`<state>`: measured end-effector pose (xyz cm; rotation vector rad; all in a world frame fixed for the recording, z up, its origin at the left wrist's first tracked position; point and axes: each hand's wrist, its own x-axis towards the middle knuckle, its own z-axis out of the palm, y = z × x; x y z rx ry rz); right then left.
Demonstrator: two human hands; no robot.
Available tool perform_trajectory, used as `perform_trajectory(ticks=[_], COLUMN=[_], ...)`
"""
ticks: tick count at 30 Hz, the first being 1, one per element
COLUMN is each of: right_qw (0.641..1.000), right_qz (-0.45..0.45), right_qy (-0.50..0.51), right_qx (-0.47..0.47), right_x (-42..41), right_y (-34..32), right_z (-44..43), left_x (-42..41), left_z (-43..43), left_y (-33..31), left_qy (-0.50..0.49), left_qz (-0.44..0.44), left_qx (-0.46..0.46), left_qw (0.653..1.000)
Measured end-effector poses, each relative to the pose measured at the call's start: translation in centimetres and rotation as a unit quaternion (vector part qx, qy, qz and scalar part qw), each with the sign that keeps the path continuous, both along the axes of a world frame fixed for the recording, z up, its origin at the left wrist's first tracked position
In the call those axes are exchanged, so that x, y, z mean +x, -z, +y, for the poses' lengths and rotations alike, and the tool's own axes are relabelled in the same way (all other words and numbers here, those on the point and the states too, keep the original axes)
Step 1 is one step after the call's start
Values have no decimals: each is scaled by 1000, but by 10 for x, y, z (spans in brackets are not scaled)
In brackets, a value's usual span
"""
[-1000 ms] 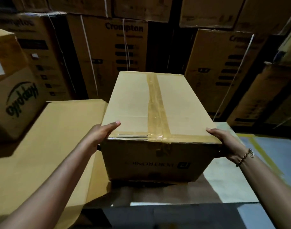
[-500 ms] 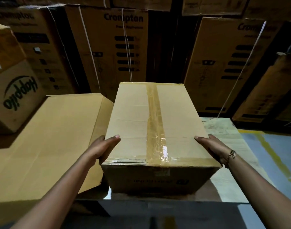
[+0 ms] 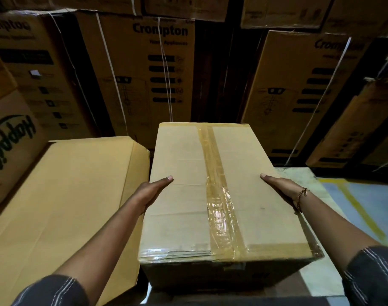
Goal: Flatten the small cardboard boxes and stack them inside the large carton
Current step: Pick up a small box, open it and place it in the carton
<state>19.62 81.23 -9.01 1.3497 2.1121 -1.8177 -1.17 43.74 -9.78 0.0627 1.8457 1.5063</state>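
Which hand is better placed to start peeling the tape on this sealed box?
Probably the left hand: its thumb lies flat on the box top, toward the tape; the right hand grips the edge.

Centre stacked carton [image 3: 144,69]: "Crompton" is showing in dark letters near its top edge, with a smaller line beneath, "Home Appliances", only faintly legible.
Right stacked carton [image 3: 299,89]: "Crompton" is appearing again, partly crossed by a white strap.
Far-left stacked carton [image 3: 34,62]: "Crompton" is reading blurred.
Left-edge carton [image 3: 10,138]: "Happilo" is running sideways in green.
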Motion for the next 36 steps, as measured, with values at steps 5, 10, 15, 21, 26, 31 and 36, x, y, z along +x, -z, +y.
perform_trajectory(ticks=[5,10,15,21,26,31,36], right_qw=[999,992,963,953,951,957,959], right_qz=[28,91,209,217,202,241,281], right_qy=[21,61,75,10,-6,7,31], right_qx=[-9,67,152,210,233,162,34], right_x=[0,2,12,60,96,128,143], right_y=[12,-9,-21,-5,6,-2,-68], right_z=[6,-5,-13,-15,-28,-44,-51], left_x=[-14,-15,4,30,65,110,148], left_z=[3,8,5,-17,-28,-46,-51], left_y=[6,-9,-30,-17,-12,-29,-92], left_qy=[0,-22,-58,-3,-16,-42,-97], left_qz=[-4,52,168,236,264,252,226], left_qx=[27,58,110,28,-46,-35,120], left_qw=[1000,997,978,971,963,966,962])
